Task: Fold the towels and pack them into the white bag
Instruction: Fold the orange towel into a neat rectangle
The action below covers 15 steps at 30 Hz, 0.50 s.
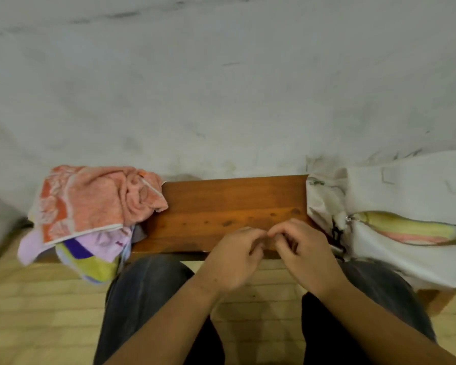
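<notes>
Looks like a gap btwn towels: both hands sit at the near edge of the table (221, 204), holding nothing. Left hand (234, 259) & right hand (303, 248) are loosely curled, the fingertips of one meeting the other's, no cloth btwn them. At the table's left end lies the unfolded heap: an orange towel (90, 198) on top, a lilac towel (103, 243) under it, and a yellow-and-purple towel (90, 264) hanging off the near-left corner. At the table's right end the white bag (406, 185) slumps w/ its mouth gaping, a yellow-and-pink towel (406, 227) showing inside. So at least one is packed and approx. three are left, tho the heap may hide more. Next move prob. calls for a reach to the table's left end, lifting just the orange one w/o dragging the rest over the edge, then spreading it flat mid-table.
</notes>
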### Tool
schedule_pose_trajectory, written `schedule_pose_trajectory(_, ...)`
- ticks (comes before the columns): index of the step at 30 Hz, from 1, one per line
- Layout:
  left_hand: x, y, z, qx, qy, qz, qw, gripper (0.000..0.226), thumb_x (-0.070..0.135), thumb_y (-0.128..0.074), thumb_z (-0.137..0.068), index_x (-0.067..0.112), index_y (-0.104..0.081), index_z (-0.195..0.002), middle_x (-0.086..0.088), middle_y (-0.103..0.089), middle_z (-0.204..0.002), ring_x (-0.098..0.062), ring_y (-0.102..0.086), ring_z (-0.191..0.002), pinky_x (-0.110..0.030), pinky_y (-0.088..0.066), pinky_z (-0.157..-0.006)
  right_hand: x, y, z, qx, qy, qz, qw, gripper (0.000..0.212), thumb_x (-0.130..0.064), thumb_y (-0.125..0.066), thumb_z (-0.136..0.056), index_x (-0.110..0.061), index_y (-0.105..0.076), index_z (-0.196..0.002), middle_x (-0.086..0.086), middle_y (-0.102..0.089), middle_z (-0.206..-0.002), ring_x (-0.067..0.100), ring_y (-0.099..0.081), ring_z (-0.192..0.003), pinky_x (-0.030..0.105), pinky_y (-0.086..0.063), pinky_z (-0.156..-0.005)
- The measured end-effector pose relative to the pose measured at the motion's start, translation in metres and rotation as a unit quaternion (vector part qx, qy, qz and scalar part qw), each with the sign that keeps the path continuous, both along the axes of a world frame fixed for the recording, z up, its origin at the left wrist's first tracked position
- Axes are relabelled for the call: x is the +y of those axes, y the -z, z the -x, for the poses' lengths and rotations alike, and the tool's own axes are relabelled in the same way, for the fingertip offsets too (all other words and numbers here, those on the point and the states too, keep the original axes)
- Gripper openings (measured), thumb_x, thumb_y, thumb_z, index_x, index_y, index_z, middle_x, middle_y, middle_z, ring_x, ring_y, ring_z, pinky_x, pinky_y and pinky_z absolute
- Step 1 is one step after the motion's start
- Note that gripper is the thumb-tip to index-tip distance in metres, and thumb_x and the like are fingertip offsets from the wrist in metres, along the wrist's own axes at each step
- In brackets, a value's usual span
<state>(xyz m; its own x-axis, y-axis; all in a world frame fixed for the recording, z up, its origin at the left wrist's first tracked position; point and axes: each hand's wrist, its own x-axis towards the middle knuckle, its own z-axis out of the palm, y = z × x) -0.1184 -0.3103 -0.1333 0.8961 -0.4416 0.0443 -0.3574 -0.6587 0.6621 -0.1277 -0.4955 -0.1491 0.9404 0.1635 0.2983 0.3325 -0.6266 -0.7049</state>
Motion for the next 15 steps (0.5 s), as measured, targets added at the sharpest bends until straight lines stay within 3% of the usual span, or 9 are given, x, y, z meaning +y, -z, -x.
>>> schedule_pose_trajectory(2, 0.036, 0.006, 0.0, 0.005, -0.064, -0.026, 0.998, 0.028, 0.026, -0.054, -0.102, 0.03, -0.063, -0.128, 0.019, -0.061, -0.122, 0.006, -0.052, -0.113, -0.009, -0.04, -0.097, 0.016, 0.017, 0.0, 0.048, -0.032, 0.009, 0.998, 0.022, -0.012, -0.066, -0.095, -0.034, -0.071, -0.094, -0.02, -0.063, -0.089, 0.0, -0.061, -0.085, 0.012, -0.045, -0.073)
schedule_pose_trajectory(4, 0.071, 0.01, -0.005, 0.003, -0.132, -0.066, 0.989, 0.03, 0.03, -0.055, -0.101, 0.028, -0.062, -0.131, 0.013, -0.058, -0.13, -0.004, -0.052, -0.12, -0.014, -0.037, -0.099, 0.024, 0.027, -0.002, 0.096, -0.046, 0.01, 0.994, 0.023, -0.015, -0.065, -0.096, -0.037, -0.071, -0.094, -0.024, -0.065, -0.091, -0.005, -0.06, -0.091, 0.008, -0.043, -0.075)
schedule_pose_trajectory(8, 0.137, -0.005, -0.02, -0.051, -0.268, -0.104, 0.956, 0.035, 0.028, -0.063, -0.095, 0.022, -0.063, -0.129, 0.002, -0.057, -0.132, -0.019, -0.053, -0.123, -0.027, -0.039, -0.102, 0.037, 0.034, -0.011, 0.147, -0.024, -0.031, 0.988, 0.024, -0.016, -0.064, -0.097, -0.039, -0.072, -0.091, -0.028, -0.067, -0.086, -0.007, -0.061, -0.088, 0.007, -0.044, -0.071)
schedule_pose_trajectory(12, 0.217, -0.023, -0.033, -0.096, -0.463, -0.12, 0.873, 0.054, 0.03, -0.064, -0.092, 0.013, -0.049, -0.14, -0.016, -0.046, -0.142, -0.037, -0.04, -0.131, -0.048, -0.036, -0.107, 0.046, 0.04, -0.018, 0.193, -0.036, -0.027, 0.98, 0.025, -0.02, -0.062, -0.099, -0.043, -0.07, -0.093, -0.032, -0.066, -0.087, -0.008, -0.061, -0.087, 0.011, -0.044, -0.066)
schedule_pose_trajectory(15, 0.261, -0.028, -0.038, -0.071, -0.553, -0.116, 0.822, 0.063, 0.027, -0.066, -0.089, 0.002, -0.041, -0.14, -0.026, -0.035, -0.145, -0.044, -0.032, -0.135, -0.054, -0.03, -0.11, 0.048, 0.041, -0.021, 0.208, -0.042, -0.042, 0.976, 0.023, -0.019, -0.059, -0.1, -0.038, -0.071, -0.097, -0.03, -0.066, -0.086, -0.006, -0.063, -0.084, 0.007, -0.045, -0.065)
